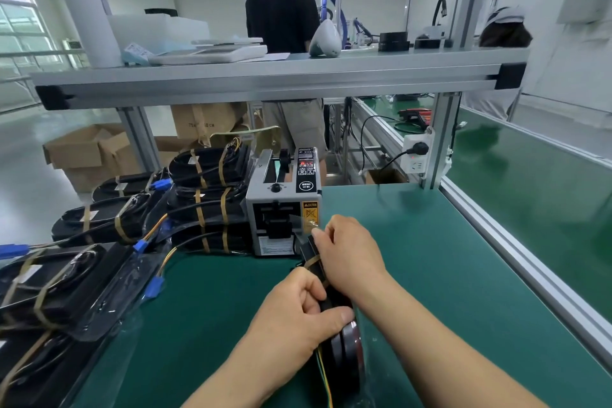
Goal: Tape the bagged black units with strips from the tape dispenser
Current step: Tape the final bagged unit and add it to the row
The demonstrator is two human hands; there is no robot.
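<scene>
A bagged black unit (344, 348) stands on edge on the green mat in front of me. My left hand (298, 315) grips its middle, thumb over the top. My right hand (351, 255) holds its far end just in front of the tape dispenser (284, 202), fingertips pinching a clear tape strip (306, 225) that runs from the dispenser's outlet. One tan tape band crosses the unit near my right hand. Yellow and green wires hang from its near end.
Several taped bagged units with blue connectors (205, 202) are piled left of the dispenser and along the left edge (56, 295). An aluminium frame rail (516, 242) borders the mat on the right, with a shelf (265, 76) overhead. A person (284, 20) stands beyond the bench.
</scene>
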